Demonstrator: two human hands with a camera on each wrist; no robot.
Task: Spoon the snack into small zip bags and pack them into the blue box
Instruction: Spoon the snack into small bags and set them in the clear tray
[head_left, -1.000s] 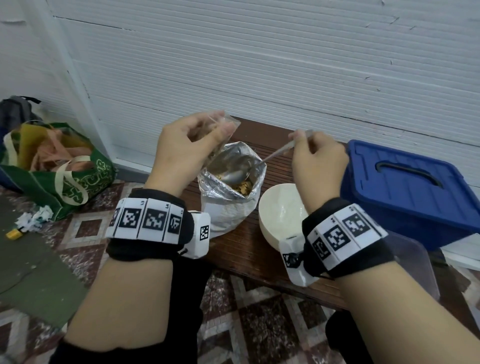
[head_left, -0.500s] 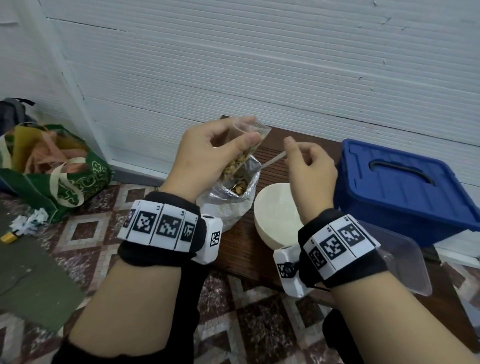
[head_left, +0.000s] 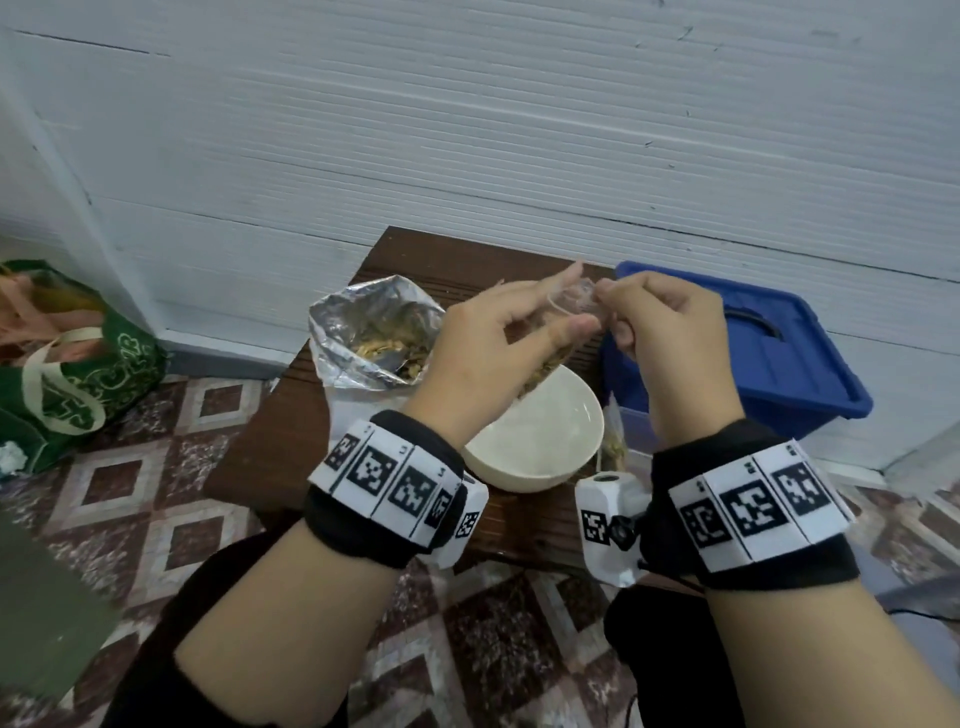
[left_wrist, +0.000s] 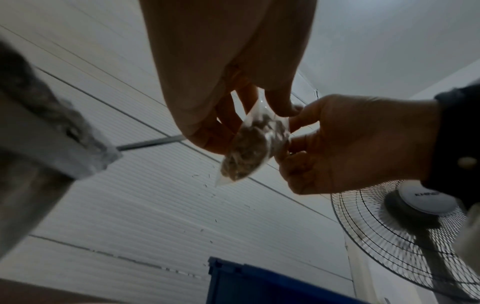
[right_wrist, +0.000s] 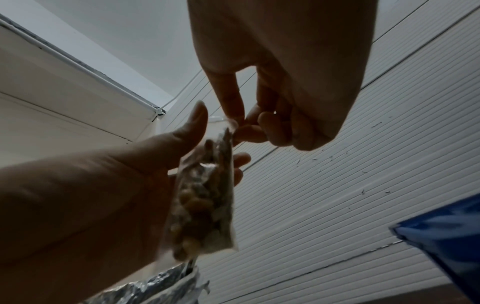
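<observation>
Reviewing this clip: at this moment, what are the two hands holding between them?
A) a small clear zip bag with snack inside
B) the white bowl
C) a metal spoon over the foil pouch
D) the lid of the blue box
A: the left hand and right hand both pinch the top of a small zip bag with snack in it, held above the white bowl.
</observation>
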